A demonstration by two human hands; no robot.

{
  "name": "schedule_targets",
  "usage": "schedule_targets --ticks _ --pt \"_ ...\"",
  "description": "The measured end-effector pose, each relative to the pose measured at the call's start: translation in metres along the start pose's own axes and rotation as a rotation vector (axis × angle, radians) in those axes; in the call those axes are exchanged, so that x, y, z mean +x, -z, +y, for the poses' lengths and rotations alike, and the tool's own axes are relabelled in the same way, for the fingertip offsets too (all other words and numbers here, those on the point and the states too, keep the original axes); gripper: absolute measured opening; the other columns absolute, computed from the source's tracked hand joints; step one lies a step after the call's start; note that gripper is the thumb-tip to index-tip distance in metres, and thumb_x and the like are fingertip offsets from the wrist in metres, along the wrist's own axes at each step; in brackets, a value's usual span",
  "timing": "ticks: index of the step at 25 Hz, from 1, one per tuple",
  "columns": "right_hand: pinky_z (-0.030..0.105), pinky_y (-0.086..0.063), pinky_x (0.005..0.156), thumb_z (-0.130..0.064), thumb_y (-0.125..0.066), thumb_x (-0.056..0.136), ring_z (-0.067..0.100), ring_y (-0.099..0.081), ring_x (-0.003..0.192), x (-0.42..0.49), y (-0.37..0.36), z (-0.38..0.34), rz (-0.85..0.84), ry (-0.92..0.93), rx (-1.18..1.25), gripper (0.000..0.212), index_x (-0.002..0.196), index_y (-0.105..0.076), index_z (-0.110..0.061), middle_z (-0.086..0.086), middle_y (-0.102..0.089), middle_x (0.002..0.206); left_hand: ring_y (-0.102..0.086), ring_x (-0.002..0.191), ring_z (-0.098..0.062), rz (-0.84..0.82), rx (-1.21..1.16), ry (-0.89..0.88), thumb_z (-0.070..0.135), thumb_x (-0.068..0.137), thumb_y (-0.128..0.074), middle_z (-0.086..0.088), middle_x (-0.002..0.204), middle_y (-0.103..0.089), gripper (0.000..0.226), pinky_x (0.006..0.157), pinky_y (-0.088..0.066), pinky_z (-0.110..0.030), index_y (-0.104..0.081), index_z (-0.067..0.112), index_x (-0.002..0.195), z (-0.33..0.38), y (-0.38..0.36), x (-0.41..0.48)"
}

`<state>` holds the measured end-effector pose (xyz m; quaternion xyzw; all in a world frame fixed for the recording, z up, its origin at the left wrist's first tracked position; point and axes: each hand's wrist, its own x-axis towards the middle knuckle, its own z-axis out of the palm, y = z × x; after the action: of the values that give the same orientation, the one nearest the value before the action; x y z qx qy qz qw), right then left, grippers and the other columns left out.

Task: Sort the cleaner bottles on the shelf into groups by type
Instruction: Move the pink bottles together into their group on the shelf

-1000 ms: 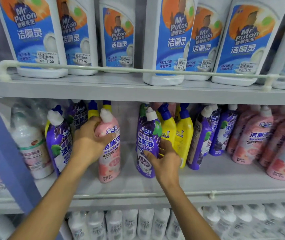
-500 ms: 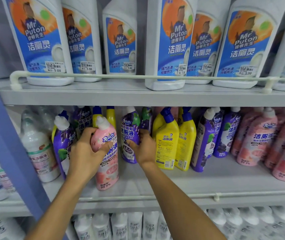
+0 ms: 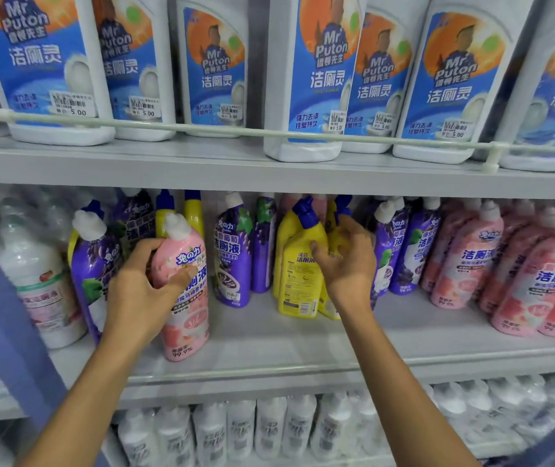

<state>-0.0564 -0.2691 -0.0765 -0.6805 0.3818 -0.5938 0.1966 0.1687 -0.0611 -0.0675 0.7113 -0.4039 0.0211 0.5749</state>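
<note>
Left hand (image 3: 141, 291) has thumb and fingers wrapped round the pink bottle (image 3: 183, 298), upright at the front-left of the middle shelf (image 3: 269, 345). Right hand (image 3: 347, 261) has its fingers curled round a yellow bottle (image 3: 328, 306) at shelf centre, further back; grip detail is blurred. Purple bottles (image 3: 232, 257) stand mid-shelf between them.

— Where do we see the held bottle (image 3: 185, 298)?
— On the middle shelf (image 3: 286, 342), near its front edge, our left hand (image 3: 141, 298) round it.
— To its right?
— Grape-label bottles (image 3: 232, 257), further back, then the bent-neck bottles (image 3: 298, 281), our right hand (image 3: 347, 261) curled on them.
— Above it?
— Mr Puton jugs (image 3: 306, 79) behind a rail (image 3: 202, 128). Below it, wrapped bottles (image 3: 269, 429).
</note>
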Motion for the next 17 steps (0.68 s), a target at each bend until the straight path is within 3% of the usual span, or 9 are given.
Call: schedule_targets --ticks 2,5,8,12,16,17 --pt "0.047 -0.055 0.098 -0.035 -0.083 0.079 0.02 -0.061 0.119 -0.009 -0.008 0.014 -0.143 -0.06 0.035 0.07 0.142 -0.052 -0.029 -0.008 -0.06 0.131 -0.07 0.093 -0.023 -0.01 -0.031 0.007 0.028 0.082 -0.084 0.002 0.103 -0.073 0.047 0.082 -0.061 -0.049 -0.06 0.029 0.122 -0.004 0.0 0.0" --pt "0.046 -0.056 0.097 -0.035 -0.084 0.079 0.019 -0.064 0.117 -0.033 -0.024 0.028 -0.15 -0.127 0.126 0.072 0.143 -0.052 -0.027 -0.003 -0.065 0.128 -0.071 0.094 -0.024 -0.016 -0.051 0.004 0.028 0.082 -0.085 0.002 0.104 -0.073 0.048 0.082 -0.06 -0.052 -0.059 0.032 0.122 -0.008 -0.001 0.001" --pt "0.049 -0.058 0.091 -0.03 -0.091 0.077 0.02 -0.069 0.103 -0.035 -0.035 0.031 -0.117 -0.271 0.201 0.057 0.124 -0.062 -0.02 0.0 -0.072 0.114 -0.071 0.095 -0.024 -0.023 -0.057 0.0 0.03 0.082 -0.085 0.002 0.106 -0.073 0.049 0.082 -0.061 -0.053 -0.059 0.032 0.124 -0.011 -0.002 0.001" --pt "0.05 -0.06 0.088 -0.015 -0.095 0.073 0.024 -0.066 0.091 -0.032 -0.046 0.027 -0.23 -0.44 0.359 0.048 0.109 -0.063 -0.019 0.013 -0.072 0.104 -0.071 0.097 -0.022 -0.015 -0.067 0.006 0.036 0.081 -0.085 0.005 0.107 -0.073 0.051 0.083 -0.061 -0.051 -0.059 0.033 0.124 -0.011 -0.002 -0.001" --pt "0.02 -0.057 0.071 -0.005 -0.09 0.077 0.013 -0.063 0.083 -0.045 -0.063 0.001 -0.312 -0.553 0.484 0.042 0.105 -0.061 -0.016 0.001 -0.066 0.091 -0.07 0.097 -0.02 -0.014 -0.073 0.009 0.032 0.083 -0.083 0.005 0.107 -0.073 0.048 0.084 -0.061 -0.05 -0.059 0.033 0.124 -0.012 -0.003 -0.001" --pt "0.018 -0.055 0.07 -0.005 -0.09 0.077 0.013 -0.061 0.082 -0.05 -0.07 -0.004 -0.305 -0.55 0.49 0.042 0.103 -0.06 -0.017 -0.001 -0.064 0.09 -0.07 0.097 -0.02 -0.016 -0.073 0.015 0.034 0.082 -0.084 0.006 0.107 -0.073 0.049 0.084 -0.061 -0.05 -0.059 0.033 0.125 -0.012 -0.003 -0.001"
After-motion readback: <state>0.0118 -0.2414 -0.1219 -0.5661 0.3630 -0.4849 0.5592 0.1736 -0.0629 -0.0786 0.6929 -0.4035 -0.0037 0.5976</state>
